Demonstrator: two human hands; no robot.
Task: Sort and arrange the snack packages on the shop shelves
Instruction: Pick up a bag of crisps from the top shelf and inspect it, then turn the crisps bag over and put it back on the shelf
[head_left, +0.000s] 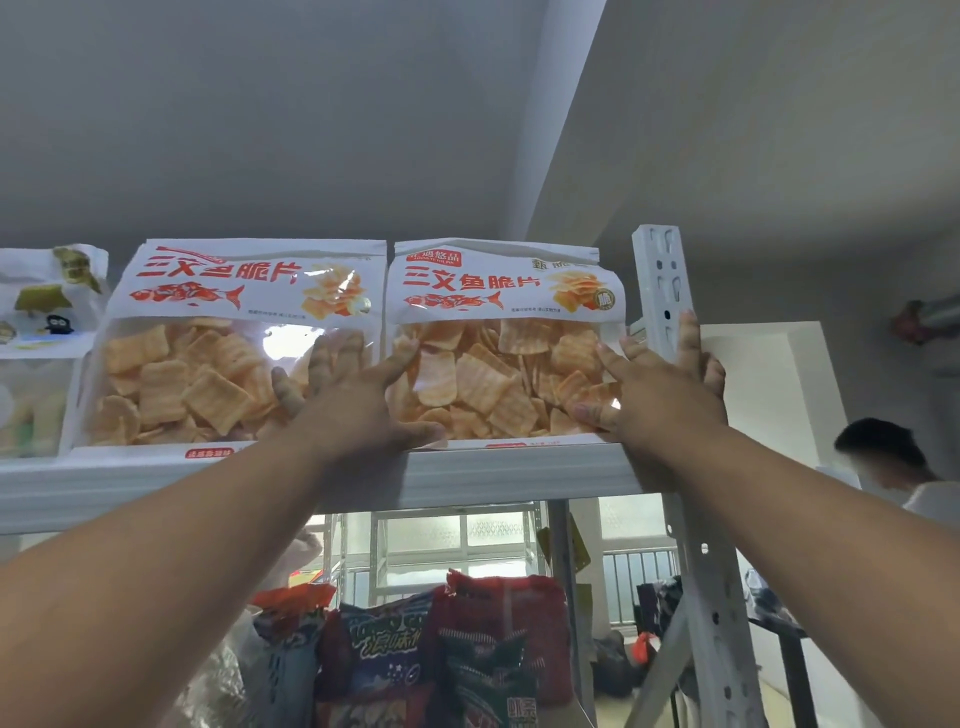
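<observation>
Two large white bags of orange crisps with red lettering and a fish picture stand upright side by side on the top shelf (493, 475). The left bag (208, 332) stands free. My left hand (358, 400) reaches between the two bags, fingers behind the left edge of the right bag (498, 322) and thumb in front of it. My right hand (660, 384) grips that bag's right edge, close against the perforated white upright post (662, 291). Both hands hold the right bag at the shelf's right end.
A pale snack bag (41, 332) stands at the far left of the top shelf. Red and blue snack bags (441, 639) crowd the shelf below. Another person (893, 467) is at the right, beyond the shelving. The ceiling is close above.
</observation>
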